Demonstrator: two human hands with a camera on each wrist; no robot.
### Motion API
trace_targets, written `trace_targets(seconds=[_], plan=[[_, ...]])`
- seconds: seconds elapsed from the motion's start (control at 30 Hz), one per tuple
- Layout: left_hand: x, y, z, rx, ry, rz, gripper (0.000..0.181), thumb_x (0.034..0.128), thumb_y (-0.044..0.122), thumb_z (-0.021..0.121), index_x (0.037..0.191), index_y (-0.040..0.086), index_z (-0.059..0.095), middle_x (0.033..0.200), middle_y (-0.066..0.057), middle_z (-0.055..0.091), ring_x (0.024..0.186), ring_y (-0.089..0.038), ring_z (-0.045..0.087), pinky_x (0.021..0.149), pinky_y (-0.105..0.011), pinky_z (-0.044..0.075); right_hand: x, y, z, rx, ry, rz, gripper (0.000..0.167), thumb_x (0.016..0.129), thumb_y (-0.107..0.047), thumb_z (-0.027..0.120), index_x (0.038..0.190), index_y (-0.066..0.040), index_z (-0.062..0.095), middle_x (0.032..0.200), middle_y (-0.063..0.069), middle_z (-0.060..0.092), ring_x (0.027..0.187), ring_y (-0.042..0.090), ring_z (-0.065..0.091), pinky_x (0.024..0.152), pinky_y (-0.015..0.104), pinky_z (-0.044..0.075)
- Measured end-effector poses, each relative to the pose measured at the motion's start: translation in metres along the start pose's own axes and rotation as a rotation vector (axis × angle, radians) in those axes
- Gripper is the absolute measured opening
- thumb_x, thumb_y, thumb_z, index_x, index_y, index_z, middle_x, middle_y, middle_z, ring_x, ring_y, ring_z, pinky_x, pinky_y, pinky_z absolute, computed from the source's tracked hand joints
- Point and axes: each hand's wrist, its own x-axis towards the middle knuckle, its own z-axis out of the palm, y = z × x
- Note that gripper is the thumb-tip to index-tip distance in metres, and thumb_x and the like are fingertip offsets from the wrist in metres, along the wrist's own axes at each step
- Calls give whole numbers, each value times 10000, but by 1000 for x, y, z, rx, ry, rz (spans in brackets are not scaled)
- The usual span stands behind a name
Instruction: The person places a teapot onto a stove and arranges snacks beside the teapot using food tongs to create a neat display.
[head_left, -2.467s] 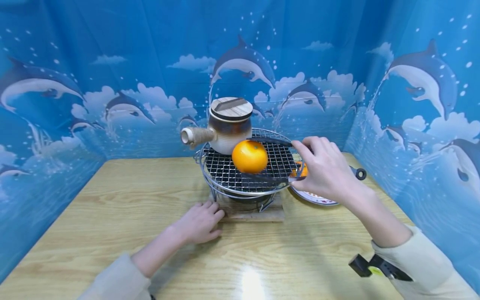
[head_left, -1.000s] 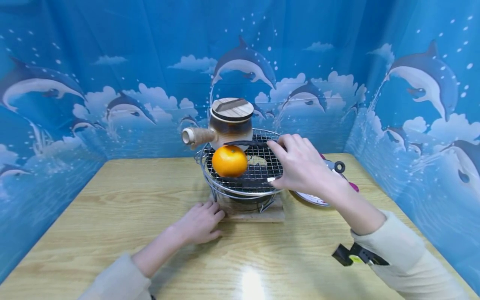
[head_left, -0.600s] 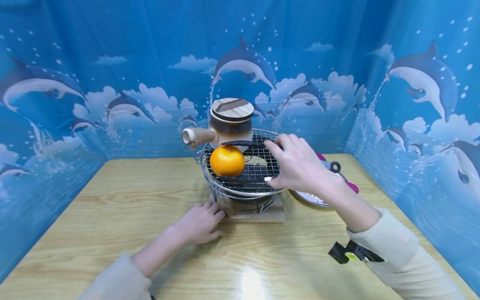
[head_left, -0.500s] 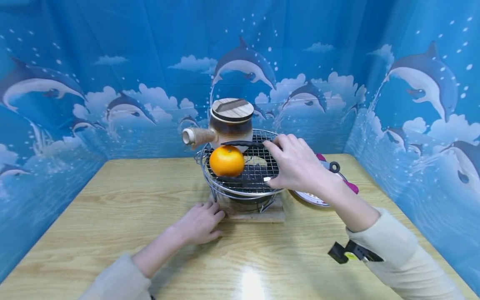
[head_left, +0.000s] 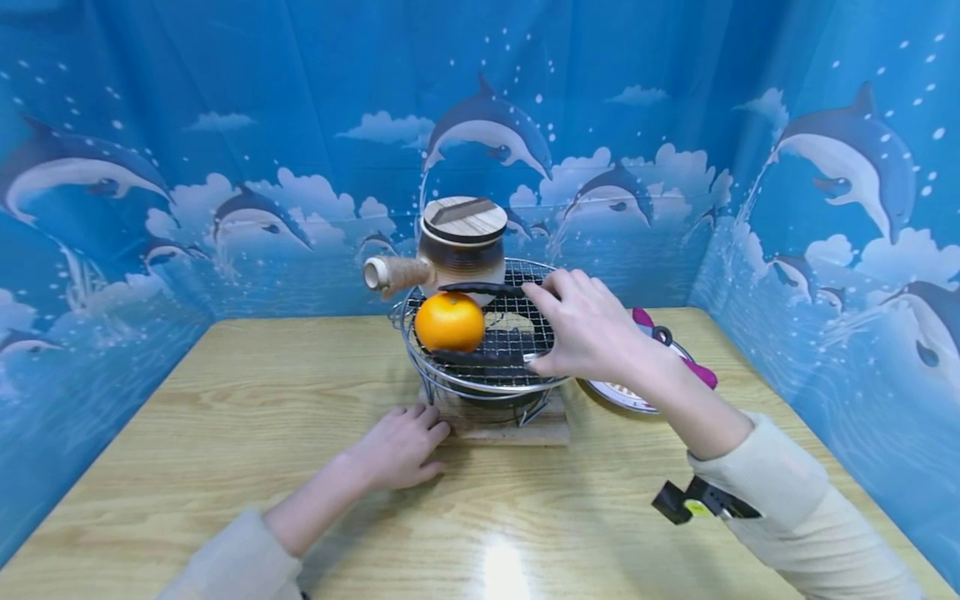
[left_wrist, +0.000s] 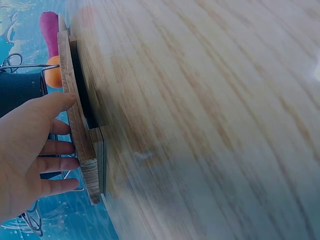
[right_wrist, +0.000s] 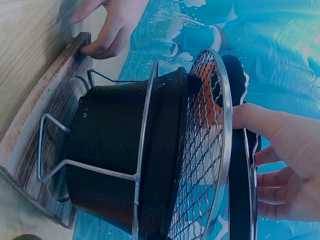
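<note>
My right hand (head_left: 588,329) holds black tongs (head_left: 480,288), thumb on one arm and fingers on the other. Between the tongs' arms sits an orange (head_left: 450,322), at the left part of a round wire grill mesh (head_left: 495,389); whether it touches the mesh I cannot tell. The right wrist view shows the mesh (right_wrist: 200,175) above a black stove (right_wrist: 115,125), with the orange partly hidden behind it. My left hand (head_left: 397,446) rests with relaxed fingers against the left corner of the wooden board (head_left: 517,432) under the stove, seen closer in the left wrist view.
Behind the orange a clay pot (head_left: 461,254) with a wooden lid stands on the mesh, its twine-wrapped handle pointing left. A patterned plate (head_left: 622,400) lies right of the stove, partly hidden by my right arm. Something purple (head_left: 701,372) shows there. A blue dolphin curtain encloses the table.
My right hand has carried the tongs and orange leftward across the mesh, only slightly in the last half second. The left hand has stayed at the board.
</note>
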Motion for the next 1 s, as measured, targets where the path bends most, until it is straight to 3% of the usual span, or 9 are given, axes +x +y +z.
trace_targets(seconds=[1.0], plan=[[0, -2, 4, 7, 28, 13, 396, 764, 445, 681, 938, 103, 582, 879, -55, 535, 808, -225, 535, 626, -349, 450, 1, 1, 3, 31, -38, 8, 913, 623, -453, 804, 1331, 4, 453, 1110, 154, 474, 922, 280, 436, 757, 388, 388]])
